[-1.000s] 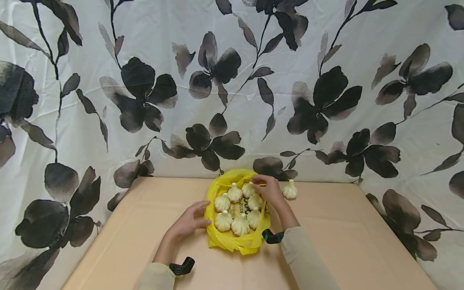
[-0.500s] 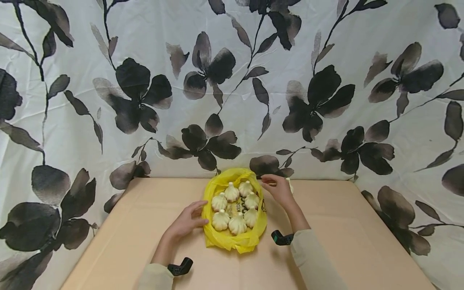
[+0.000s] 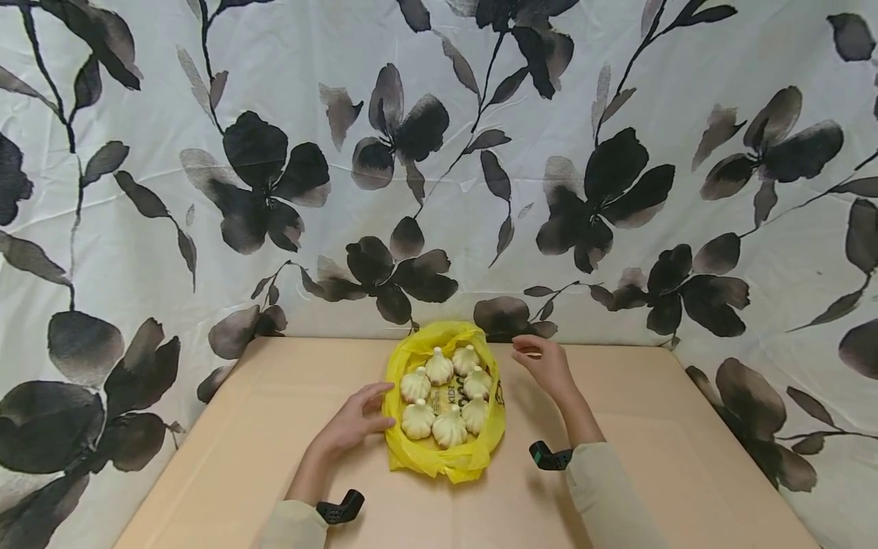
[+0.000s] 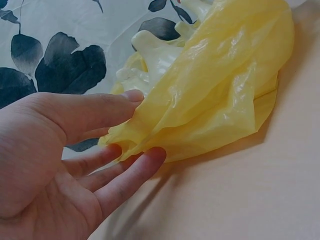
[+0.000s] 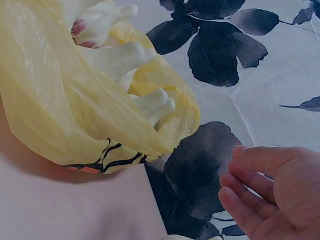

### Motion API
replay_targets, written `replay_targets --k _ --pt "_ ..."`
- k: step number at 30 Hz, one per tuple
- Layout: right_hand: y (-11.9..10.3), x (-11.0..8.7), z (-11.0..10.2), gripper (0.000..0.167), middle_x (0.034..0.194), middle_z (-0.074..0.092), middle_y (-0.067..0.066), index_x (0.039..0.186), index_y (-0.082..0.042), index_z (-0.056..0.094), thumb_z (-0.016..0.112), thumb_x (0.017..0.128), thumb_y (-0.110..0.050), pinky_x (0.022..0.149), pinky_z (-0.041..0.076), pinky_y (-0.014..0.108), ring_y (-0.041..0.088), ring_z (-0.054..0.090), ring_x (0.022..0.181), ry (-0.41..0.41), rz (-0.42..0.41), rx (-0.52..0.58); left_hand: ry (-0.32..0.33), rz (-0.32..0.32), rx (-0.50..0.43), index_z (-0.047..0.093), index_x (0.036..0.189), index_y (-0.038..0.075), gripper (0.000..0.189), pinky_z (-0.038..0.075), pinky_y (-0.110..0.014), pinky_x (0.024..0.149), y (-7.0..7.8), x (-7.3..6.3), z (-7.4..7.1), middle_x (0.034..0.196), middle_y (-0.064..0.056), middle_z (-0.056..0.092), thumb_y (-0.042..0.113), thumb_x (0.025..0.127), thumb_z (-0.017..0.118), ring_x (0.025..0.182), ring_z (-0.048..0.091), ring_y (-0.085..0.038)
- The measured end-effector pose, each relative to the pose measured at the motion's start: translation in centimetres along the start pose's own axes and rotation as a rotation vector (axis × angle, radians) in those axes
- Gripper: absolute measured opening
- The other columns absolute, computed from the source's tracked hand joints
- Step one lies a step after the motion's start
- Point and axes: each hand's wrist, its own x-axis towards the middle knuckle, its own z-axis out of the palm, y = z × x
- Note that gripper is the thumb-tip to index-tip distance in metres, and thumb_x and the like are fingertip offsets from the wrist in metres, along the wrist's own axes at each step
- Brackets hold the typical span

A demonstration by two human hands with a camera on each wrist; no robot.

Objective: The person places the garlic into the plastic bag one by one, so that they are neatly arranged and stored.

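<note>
In the head view, a yellow plastic bag stands with its top spread wide, and several white garlic bulbs sit in a ring inside. My left hand touches the bag's left side, its thumb and fingertips spread along the yellow plastic. Just right of the bag, my right hand hovers over the table's back part with loosely bent fingers. Nothing shows between those fingers in the right wrist view, where a sliver of a white garlic bulb peeks in at the bottom edge. From the head, my right hand hides that bulb.
A tan tabletop lies under the bag and reaches back to a white cloth with dark printed flowers. Black wrist devices sit on both forearms near the beige sleeves.
My right hand has left the bulb at the bag's back right and moved out rightward, now covering the loose bulb beside the bag. My left hand stays at the bag's side.
</note>
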Motion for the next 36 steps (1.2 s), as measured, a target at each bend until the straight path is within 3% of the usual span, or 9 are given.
replay_targets --k 8,17,28,36 --pt "0.6 -0.1 -0.6 0.029 0.107 0.07 0.018 0.116 -0.003 0.068 0.07 0.086 -0.006 0.077 0.06 0.032 0.031 0.067 0.099 0.007 0.044 -0.007 -0.013 -0.004 0.005 0.046 0.142 0.015 0.066 0.044 -0.052 0.105 -0.1 0.1 -0.2 0.153 -0.012 0.035 0.02 0.084 0.075 0.133 0.046 -0.038" --pt "1.6 0.0 -1.2 0.029 0.108 0.07 0.017 0.115 -0.004 0.068 0.07 0.087 -0.006 0.088 0.057 0.039 0.031 0.067 0.102 0.002 0.051 0.028 -0.038 0.02 -0.017 0.043 0.145 0.013 0.068 0.041 -0.053 0.107 -0.1 0.1 -0.4 0.155 -0.015 0.03 0.02 0.085 0.074 0.137 0.039 -0.042" --pt "2.3 0.0 -1.4 0.029 0.107 0.07 0.02 0.114 -0.002 0.068 0.07 0.086 -0.005 0.089 0.056 0.041 0.033 0.067 0.101 0.012 0.018 0.007 -0.03 0.002 -0.029 0.043 0.145 0.013 0.067 0.041 -0.054 0.107 0.2 -0.1 -0.3 0.156 -0.014 0.029 0.018 0.085 0.074 0.137 0.038 -0.043" --pt "2.8 -0.1 -1.6 0.029 0.109 0.07 0.018 0.116 -0.004 0.067 0.07 0.087 -0.006 0.091 0.056 0.041 0.031 0.066 0.103 0.024 0.069 -0.008 -0.033 0.006 -0.03 0.042 0.145 0.011 0.068 0.045 -0.051 0.105 -0.1 -0.1 -0.3 0.155 -0.015 0.031 0.017 0.085 0.074 0.136 0.04 -0.041"
